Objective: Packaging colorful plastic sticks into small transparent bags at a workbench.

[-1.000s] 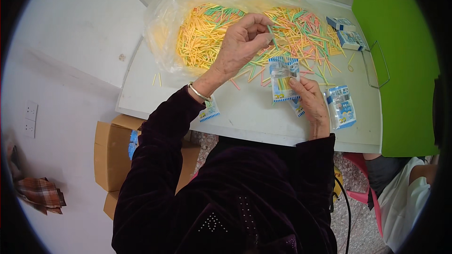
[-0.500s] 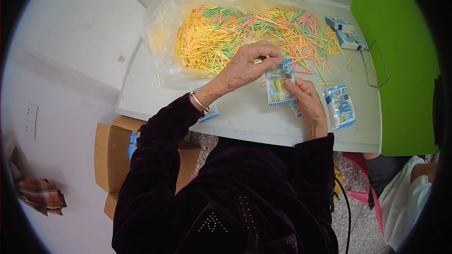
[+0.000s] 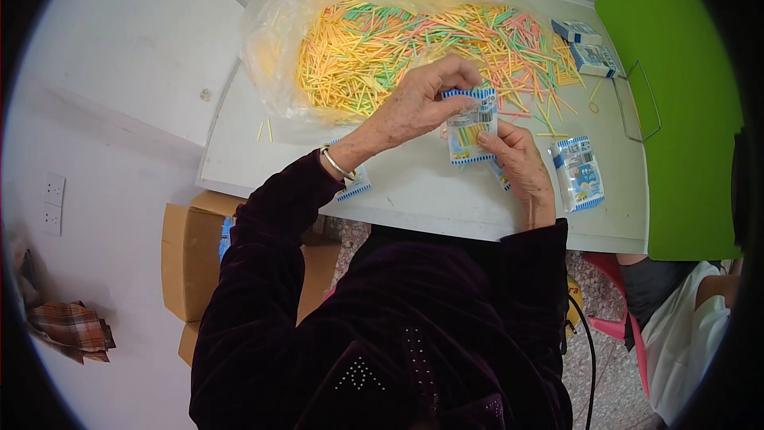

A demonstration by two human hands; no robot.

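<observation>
A small clear packet (image 3: 469, 143) with blue-striped ends and several coloured sticks inside is upright between my hands. Its lower right side is gripped by my right hand (image 3: 521, 163), thumb in front and the other fingers mostly hidden behind. My left hand (image 3: 422, 103) is closed at the packet's top: the thumb lies against the upper left part and the curled index finger is just above the striped edge. Beyond my hands a large clear plastic bag (image 3: 267, 56) lies opened out, heaped with thin yellow, green and pink sticks (image 3: 358, 64).
A blue-and-white packet (image 3: 578, 175) lies right of my right hand; two more packets (image 3: 593, 60) are at the back right, near a wire stand (image 3: 641, 103). Another packet (image 3: 356, 183) lies under my left wrist. A green panel (image 3: 676, 111) borders the table; a cardboard box (image 3: 191, 259) stands below left.
The packet's striped top edge, bent over under my left fingers before, now shows straight. My left fingers have lifted slightly, and my right hand still grips the packet's side.
</observation>
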